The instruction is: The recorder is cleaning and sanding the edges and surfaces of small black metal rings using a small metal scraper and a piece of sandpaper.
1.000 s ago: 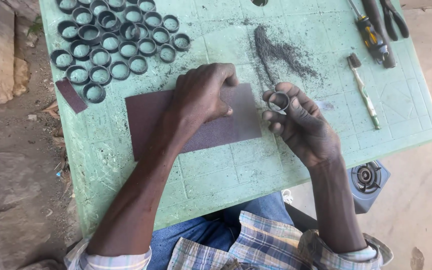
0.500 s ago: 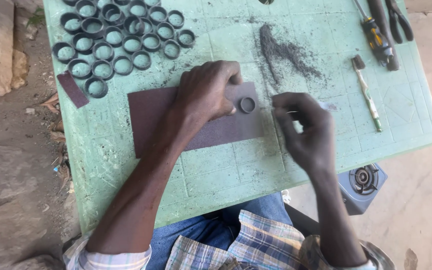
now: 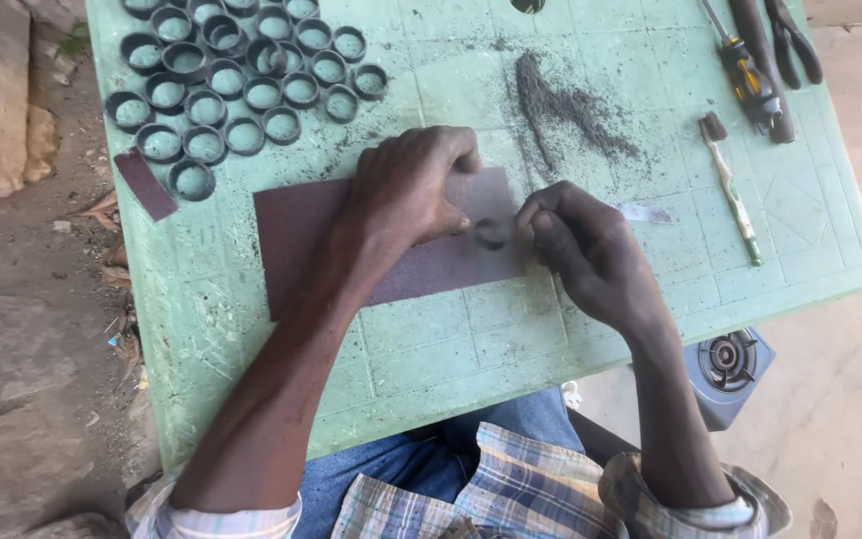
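Observation:
A dark maroon sheet of sandpaper (image 3: 296, 240) lies flat on the pale green plastic table (image 3: 451, 339). My left hand (image 3: 406, 190) presses down on its middle, fingers curled. My right hand (image 3: 576, 245) pinches a small dark metal ring (image 3: 493, 234) flat against the right end of the sandpaper; the ring is blurred. A streak of dark grey filings (image 3: 561, 105) lies just beyond my hands.
Several dark rings (image 3: 231, 75) are grouped at the table's far left, with a sandpaper strip (image 3: 145, 185) beside them. A toothbrush (image 3: 730, 185), a screwdriver (image 3: 745, 70) and pliers (image 3: 790, 40) lie at the far right. A small grey stove (image 3: 725, 364) sits below the table edge.
My right hand lifted the ring from near my palm, set it down on the sandpaper and now rubs it there. The left hand stays pressed on the sheet.

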